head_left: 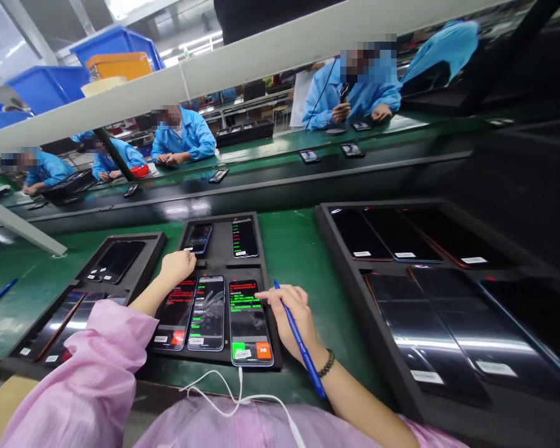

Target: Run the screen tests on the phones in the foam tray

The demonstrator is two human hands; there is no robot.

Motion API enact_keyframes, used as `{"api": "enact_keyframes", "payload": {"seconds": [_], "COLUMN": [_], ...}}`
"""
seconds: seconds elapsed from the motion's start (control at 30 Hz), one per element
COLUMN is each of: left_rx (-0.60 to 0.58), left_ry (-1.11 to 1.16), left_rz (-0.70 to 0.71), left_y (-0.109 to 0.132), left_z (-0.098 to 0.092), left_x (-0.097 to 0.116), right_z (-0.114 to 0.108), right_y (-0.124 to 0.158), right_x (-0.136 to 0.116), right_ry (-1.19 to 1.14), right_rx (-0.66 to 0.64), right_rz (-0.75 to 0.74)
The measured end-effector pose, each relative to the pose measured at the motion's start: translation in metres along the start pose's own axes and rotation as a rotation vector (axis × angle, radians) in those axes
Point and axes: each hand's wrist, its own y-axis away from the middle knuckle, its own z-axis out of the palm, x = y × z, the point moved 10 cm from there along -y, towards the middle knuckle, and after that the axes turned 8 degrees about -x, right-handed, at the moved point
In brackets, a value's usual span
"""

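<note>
The left forearm (150, 298) reaches forward out of its sleeve, to the left of the cabled phone (251, 323). The left hand (178, 267) is beyond that phone and to its left, back upward, fingers bent (their tips are mostly hidden). The right forearm (364, 392) slants in from the phone's near right. The right hand (295, 314), gripping a blue pen (302, 347), sits at the phone's right edge, index finger (271, 297) pointing toward its upper screen.
</note>
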Motion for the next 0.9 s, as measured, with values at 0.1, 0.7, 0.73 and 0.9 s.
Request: {"api": "enact_keyframes", "payload": {"seconds": [0.1,0.7,0.73,0.9], "left_rx": [-0.006,-0.036,-0.031,-0.021], "left_ry": [0.024,0.093,0.085,0.061], "left_rz": [0.0,-0.078,-0.068,-0.034], "left_y": [-0.001,0.003,0.002,0.0], "left_z": [0.003,0.011,0.012,0.013], "left_x": [0.003,-0.014,-0.013,-0.014], "right_z": [0.0,0.005,0.005,0.005], "right_y": [0.0,0.004,0.004,0.003], "right_x": [0.001,0.011,0.011,0.009], "right_ry": [0.004,-0.024,-0.022,-0.01], "right_rx": [0.006,-0.018,-0.018,-0.015], "right_rz": [0.004,0.039,0.039,0.03]}}
